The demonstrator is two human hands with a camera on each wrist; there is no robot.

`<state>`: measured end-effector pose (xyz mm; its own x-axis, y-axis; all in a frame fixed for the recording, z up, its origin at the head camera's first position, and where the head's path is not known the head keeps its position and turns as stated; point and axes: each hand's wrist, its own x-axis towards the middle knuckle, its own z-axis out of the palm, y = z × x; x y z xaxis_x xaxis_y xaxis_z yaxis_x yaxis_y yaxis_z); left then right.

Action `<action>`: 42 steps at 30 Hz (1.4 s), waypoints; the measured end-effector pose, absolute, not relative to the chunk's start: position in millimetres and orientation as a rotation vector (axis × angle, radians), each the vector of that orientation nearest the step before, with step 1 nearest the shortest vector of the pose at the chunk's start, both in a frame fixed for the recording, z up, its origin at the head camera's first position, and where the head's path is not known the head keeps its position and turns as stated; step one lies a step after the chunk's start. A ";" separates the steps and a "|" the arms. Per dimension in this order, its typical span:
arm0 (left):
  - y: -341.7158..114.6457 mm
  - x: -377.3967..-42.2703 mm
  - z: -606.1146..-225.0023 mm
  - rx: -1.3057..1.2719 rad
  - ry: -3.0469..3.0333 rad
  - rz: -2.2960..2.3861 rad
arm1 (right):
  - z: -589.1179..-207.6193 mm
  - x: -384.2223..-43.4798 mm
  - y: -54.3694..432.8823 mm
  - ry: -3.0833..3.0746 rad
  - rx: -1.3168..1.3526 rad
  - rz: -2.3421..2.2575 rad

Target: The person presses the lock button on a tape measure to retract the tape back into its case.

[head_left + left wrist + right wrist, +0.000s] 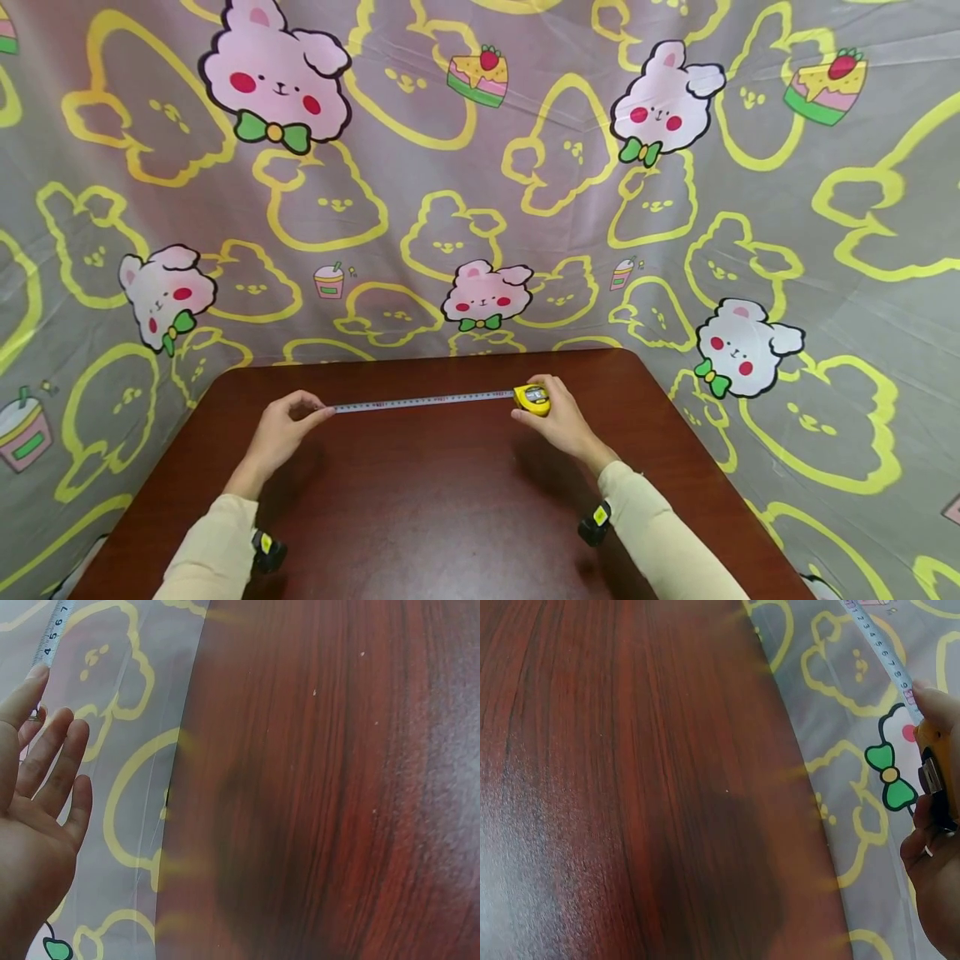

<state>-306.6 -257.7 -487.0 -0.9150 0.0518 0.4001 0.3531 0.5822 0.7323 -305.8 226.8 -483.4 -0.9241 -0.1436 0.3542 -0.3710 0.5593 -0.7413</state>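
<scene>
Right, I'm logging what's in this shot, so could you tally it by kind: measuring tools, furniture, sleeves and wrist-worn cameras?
Measuring tools, the yellow tape measure: 1
Furniture, the brown table: 1
Sleeves, left sleeve and right sleeve: 2
Wrist-worn cameras, left camera and right camera: 2
Total: 6

We reach forward with both arms, our left forearm and right forearm slanting inward, the hands well apart. Our left hand pinches at the tips, its lower fingers loosely extended; our right hand grips, thumb and fingers curled.
</scene>
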 end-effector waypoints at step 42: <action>-214.8 -312.7 -501.6 -0.399 -2.417 -1.415 | -494.5 -304.6 202.1 -2.481 0.468 1.345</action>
<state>-312.7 -214.8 -501.6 -0.9128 0.0814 0.4001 0.3888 0.4729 0.7907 -304.6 202.1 -494.5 -0.9083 -0.1476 0.3914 -0.4085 0.5143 -0.7540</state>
